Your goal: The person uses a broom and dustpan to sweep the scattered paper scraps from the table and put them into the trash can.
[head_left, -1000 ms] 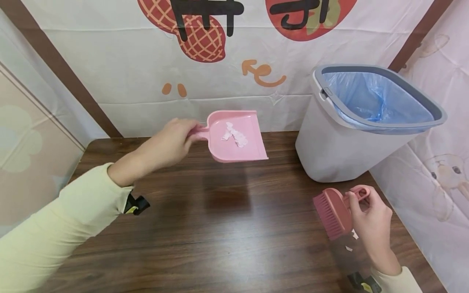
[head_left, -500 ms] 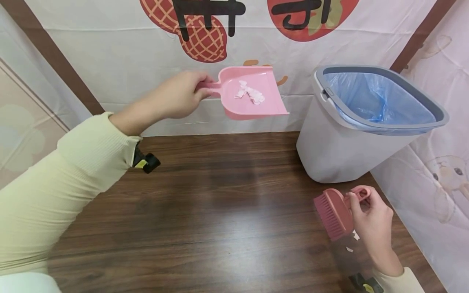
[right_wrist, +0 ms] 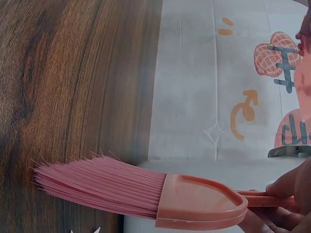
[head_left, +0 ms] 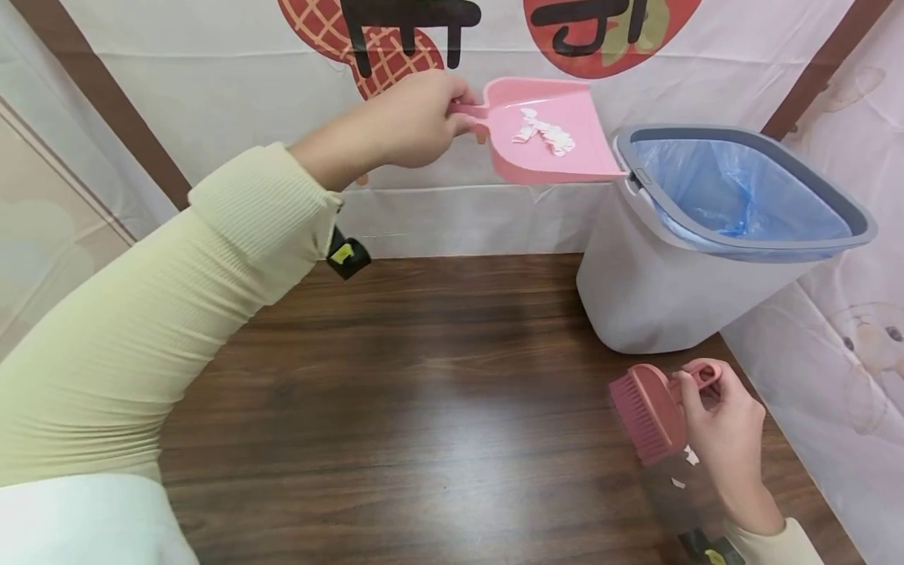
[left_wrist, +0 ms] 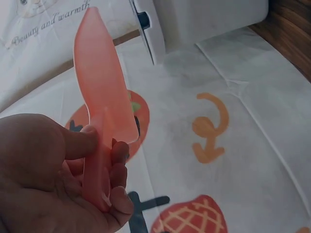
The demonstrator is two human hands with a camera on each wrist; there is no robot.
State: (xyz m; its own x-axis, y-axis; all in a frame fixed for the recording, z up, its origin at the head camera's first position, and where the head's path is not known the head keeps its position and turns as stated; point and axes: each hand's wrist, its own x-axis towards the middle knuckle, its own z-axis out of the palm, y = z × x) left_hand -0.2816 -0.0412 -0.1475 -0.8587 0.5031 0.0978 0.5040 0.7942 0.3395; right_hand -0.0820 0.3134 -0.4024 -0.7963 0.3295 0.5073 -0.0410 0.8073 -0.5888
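My left hand (head_left: pixel 417 118) grips the handle of a pink dustpan (head_left: pixel 551 165), raised high with its front lip right at the left rim of the bin. Several white paper scraps (head_left: pixel 558 141) lie in the middle of the pan. In the left wrist view the dustpan (left_wrist: pixel 99 63) shows from its side, fingers and thumb wrapped about the handle. At the right, my right hand (head_left: pixel 727 424) holds a small pink brush (head_left: pixel 657 412) by its looped handle, bristles facing left. The right wrist view shows the brush's bristles (right_wrist: pixel 102 187) spread over the dark wood.
A grey-white trash bin (head_left: pixel 650 290) with a blue liner (head_left: pixel 749 188) stands at the back right of the brown wooden table (head_left: pixel 395 408). Two small white scraps (head_left: pixel 691 455) lie near the brush. A printed cloth (head_left: pixel 452 212) hangs behind the table.
My left hand has lifted the dustpan and carried it right, from over the table to the bin's rim. The scraps stayed in the pan. The right hand and brush have barely moved.
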